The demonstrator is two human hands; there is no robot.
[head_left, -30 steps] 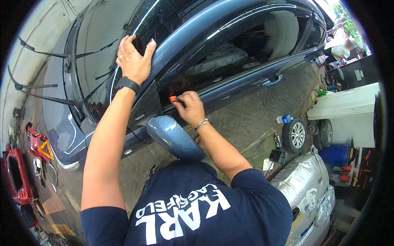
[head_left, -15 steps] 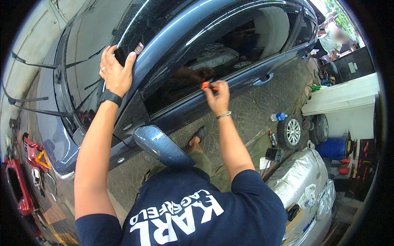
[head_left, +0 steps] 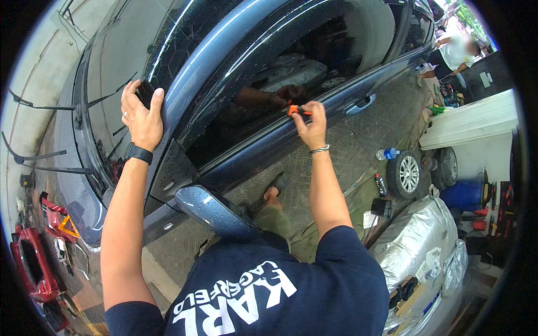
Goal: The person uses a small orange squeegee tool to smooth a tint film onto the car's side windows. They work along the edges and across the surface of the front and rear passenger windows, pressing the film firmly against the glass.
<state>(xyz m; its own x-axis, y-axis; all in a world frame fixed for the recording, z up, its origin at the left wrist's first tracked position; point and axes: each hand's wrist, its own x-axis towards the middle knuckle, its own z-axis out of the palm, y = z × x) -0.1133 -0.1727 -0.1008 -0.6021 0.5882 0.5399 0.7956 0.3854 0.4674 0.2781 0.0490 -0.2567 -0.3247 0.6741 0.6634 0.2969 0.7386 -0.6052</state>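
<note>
**Dark blue car [head_left: 193, 75], right hand [head_left: 311, 129] pinching an orange-and-black tool [head_left: 293, 110] low on the side window [head_left: 314, 67]**

The car fills most of the upper and left view, its windscreen [head_left: 120, 56] on the left and its dark side window slanting up to the right. Beside it runs a patterned floor [head_left: 353, 137].

The wearer's dark T-shirt [head_left: 314, 274], printed in white, takes up the bottom of the view. To its right lies a bulky thing under a silver cover [head_left: 414, 229]. A red car part [head_left: 36, 266] sits on the far left, and another person [head_left: 457, 56] is in the upper right background.

The wing mirror [head_left: 216, 213], beaded with water, juts out between the car door and the shirt. A wheel with a silver rim [head_left: 404, 173] stands near the silver cover, with a blue drum [head_left: 463, 193] beyond it.

The left hand [head_left: 144, 120] is spread, thumb apart from the fingers, laid over the windscreen's edge at the front pillar; whether anything is under it cannot be told.

The right hand is closed, thumb and fingers gripping the tool. The tool is at the window's lower edge; contact with the glass is unclear.

Smaller still, a clear-and-blue bottle [head_left: 388, 153] lies just beside the wheel.
</note>
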